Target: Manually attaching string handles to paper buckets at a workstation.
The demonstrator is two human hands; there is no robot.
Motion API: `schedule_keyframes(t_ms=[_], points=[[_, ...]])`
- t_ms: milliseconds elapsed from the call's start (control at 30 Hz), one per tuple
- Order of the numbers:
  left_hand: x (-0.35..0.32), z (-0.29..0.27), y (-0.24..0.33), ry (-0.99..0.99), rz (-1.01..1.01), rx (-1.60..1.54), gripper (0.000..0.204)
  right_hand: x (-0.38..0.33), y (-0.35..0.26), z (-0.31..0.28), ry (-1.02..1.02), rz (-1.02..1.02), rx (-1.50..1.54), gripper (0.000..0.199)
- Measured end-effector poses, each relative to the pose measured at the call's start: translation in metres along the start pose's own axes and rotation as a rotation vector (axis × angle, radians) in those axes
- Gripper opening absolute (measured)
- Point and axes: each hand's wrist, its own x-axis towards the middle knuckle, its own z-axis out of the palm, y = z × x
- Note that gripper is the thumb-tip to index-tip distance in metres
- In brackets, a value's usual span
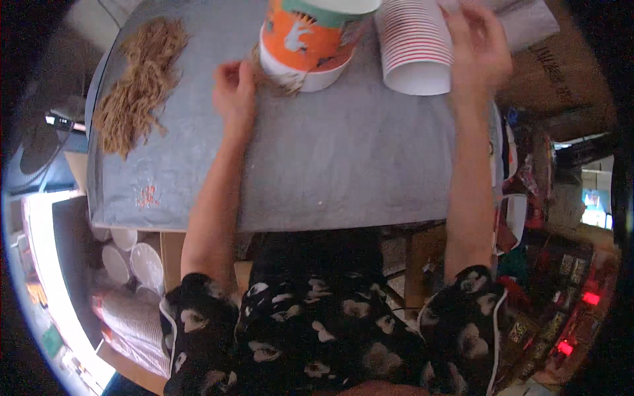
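Observation:
My left hand (234, 92), fingers curled in, is beside an orange and green printed paper bucket (300, 43) with a white lower part. Whatever those fingers hold, if anything, is hidden. A few brown strands (285, 82) lie against the bucket's near side, close to that hand. To the bucket's right, a long stack of white paper cups (416, 53) with red rims lies with its open end toward me. My right hand (481, 56) is at the right side of this stack. Motion smears its fingers, so their grip is unclear.
A bundle of crinkled brown strands (142, 86) lies on the left of the grey-covered table (330, 158). Small red marks (148, 195) show near its front left corner. Below left, an open carton holds wrapped stacks of cups (132, 323). Cardboard (548, 86) stands at the right.

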Motion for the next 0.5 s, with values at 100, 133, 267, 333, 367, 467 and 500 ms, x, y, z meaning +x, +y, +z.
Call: schedule_keyframes(t_ms=[100,133,267,333,367,467,500], points=[[-0.050,0.015,0.039,-0.163,0.066,-0.044,0.014,-0.043,0.051,-0.080,0.064,0.161,-0.360,0.030],[-0.065,0.024,0.048,-0.321,0.038,-0.080,0.011,-0.059,0.065,-0.091,0.036,0.207,-0.453,0.028],[-0.088,0.089,0.097,-0.594,0.302,-0.078,0.020,-0.094,0.103,-0.098,-0.007,0.280,-0.434,0.028],[-0.081,0.124,0.103,-0.574,0.354,-0.043,0.021,-0.097,0.105,-0.089,0.034,0.301,-0.379,0.029],[-0.078,0.137,0.105,-0.543,0.399,-0.014,0.023,-0.095,0.108,-0.087,0.012,0.284,-0.376,0.029],[-0.072,0.167,0.104,-0.500,0.429,0.009,0.023,-0.093,0.117,-0.085,0.031,0.217,-0.404,0.027],[-0.071,0.172,0.105,-0.475,0.435,0.009,0.022,-0.091,0.122,-0.086,0.018,0.210,-0.393,0.024]])
